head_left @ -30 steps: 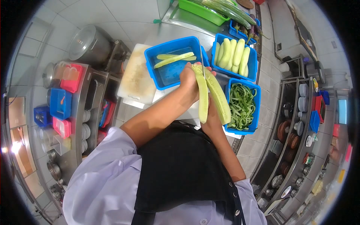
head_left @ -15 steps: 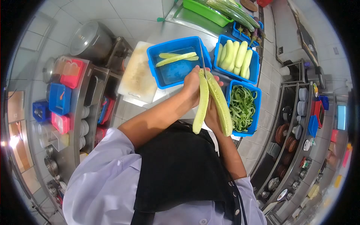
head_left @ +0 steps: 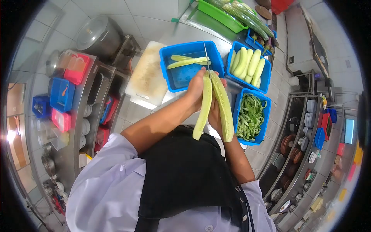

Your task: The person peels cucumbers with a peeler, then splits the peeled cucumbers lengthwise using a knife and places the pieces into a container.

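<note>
A peeled cucumber (head_left: 222, 108), slit lengthwise, spreads into two long halves that hang toward my body and meet near the far end. My left hand (head_left: 196, 87) is closed around that far end. A knife (head_left: 206, 54) stands in the split, its thin blade pointing away from me. Behind the halves, my right hand (head_left: 215, 118) is mostly hidden; it appears closed on the knife's handle, which I cannot see. Just beyond my hands, a blue basin (head_left: 164, 73) contains shallow water and pale green cut pieces (head_left: 188, 62).
Whole peeled cucumbers (head_left: 247, 63) fill a blue tub at right. Green peelings (head_left: 253, 118) lie in another blue tub. A worn cutting board (head_left: 148, 73) is on the left. Farther off are a green tray (head_left: 224, 17), a large pot (head_left: 94, 36) and dish shelves (head_left: 297, 135).
The view has shifted slightly, so the basin and tubs sit lower and further right. The halves' near ends have swung a little left; both hands keep their hold.
</note>
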`<state>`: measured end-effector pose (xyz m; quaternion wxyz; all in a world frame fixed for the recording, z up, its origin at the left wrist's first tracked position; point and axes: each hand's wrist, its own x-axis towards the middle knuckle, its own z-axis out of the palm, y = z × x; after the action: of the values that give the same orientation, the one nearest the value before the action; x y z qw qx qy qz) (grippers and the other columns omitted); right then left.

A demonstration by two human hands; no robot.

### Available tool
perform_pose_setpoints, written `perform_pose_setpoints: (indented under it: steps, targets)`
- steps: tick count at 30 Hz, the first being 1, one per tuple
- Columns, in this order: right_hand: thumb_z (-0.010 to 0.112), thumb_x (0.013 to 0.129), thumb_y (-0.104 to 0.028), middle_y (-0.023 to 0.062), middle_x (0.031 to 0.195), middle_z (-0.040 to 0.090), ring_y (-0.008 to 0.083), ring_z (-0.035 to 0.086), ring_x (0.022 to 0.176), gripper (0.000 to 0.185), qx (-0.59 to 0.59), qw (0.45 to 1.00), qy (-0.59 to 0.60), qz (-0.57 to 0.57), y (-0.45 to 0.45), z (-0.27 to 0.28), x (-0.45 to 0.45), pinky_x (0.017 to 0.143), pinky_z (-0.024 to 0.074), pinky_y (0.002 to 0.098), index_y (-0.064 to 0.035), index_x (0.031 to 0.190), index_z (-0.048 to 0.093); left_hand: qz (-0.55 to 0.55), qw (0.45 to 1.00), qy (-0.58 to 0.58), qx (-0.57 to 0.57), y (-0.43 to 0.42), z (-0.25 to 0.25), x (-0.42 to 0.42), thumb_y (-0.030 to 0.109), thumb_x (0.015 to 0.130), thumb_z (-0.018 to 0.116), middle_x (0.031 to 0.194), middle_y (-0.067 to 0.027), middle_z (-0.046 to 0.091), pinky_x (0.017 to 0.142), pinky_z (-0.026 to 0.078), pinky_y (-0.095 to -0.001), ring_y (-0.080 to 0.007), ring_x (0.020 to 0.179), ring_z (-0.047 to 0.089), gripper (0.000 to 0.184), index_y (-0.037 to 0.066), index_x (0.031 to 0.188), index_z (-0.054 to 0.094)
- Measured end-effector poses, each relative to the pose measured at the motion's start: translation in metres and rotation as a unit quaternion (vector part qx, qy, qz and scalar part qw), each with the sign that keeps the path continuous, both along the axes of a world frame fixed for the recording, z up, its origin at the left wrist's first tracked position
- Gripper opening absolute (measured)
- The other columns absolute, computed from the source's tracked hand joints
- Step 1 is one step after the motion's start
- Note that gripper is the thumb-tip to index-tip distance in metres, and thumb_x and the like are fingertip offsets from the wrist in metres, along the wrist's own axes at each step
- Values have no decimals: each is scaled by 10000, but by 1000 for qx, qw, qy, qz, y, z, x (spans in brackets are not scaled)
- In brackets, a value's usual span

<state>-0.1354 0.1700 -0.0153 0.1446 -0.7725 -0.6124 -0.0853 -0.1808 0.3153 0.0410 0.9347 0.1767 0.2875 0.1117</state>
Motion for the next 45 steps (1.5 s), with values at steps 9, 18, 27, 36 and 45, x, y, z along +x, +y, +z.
perform_pose_setpoints:
  steps: [9, 18, 27, 36, 45]
  targets:
    - [387, 1109, -182, 312, 1250, 613, 433, 644, 1112, 370, -78, 903, 410, -104, 47, 70, 9, 947, 511, 438, 69, 1353, 508, -59, 993, -93, -46, 30, -4, -21, 733, 996, 317, 1352, -208, 600, 1079, 454, -485, -311, 1190, 597, 805, 28, 1295, 566]
    - [573, 1001, -251, 252, 920, 681, 473, 683, 785, 281, -83, 878, 453, -132, 46, 70, 9, 622, 543, 515, -34, 1116, 437, -172, 961, 71, 202, 28, 5, -44, 469, 839, 815, 1315, -154, 491, 795, 608, -493, -287, 1101, 631, 938, 55, 1443, 228]
    - [553, 1015, -357, 208, 770, 653, 444, 672, 680, 337, -129, 970, 112, -170, 65, 48, 18, 576, 537, 515, -36, 1028, 451, -249, 954, 48, 158, 53, -14, -55, 410, 943, 629, 1047, -119, 607, 629, 583, -319, -185, 722, 632, 458, 45, 1205, 539]
    - [496, 1047, -410, 152, 717, 662, 366, 696, 647, 360, -193, 966, 36, -167, 64, 27, 20, 549, 559, 449, -52, 1005, 497, -298, 944, 138, 41, 79, -39, -61, 493, 943, 623, 794, 11, 546, 469, 407, -221, -42, 499, 435, 435, 108, 1142, 579]
    - [441, 1064, -406, 284, 889, 701, 482, 683, 838, 429, -186, 924, 169, -289, 54, 4, 66, 764, 525, 590, 8, 1041, 549, -365, 890, 180, 205, 119, -39, -67, 553, 950, 619, 742, 7, 518, 464, 455, -263, -89, 502, 487, 509, 66, 1086, 556]
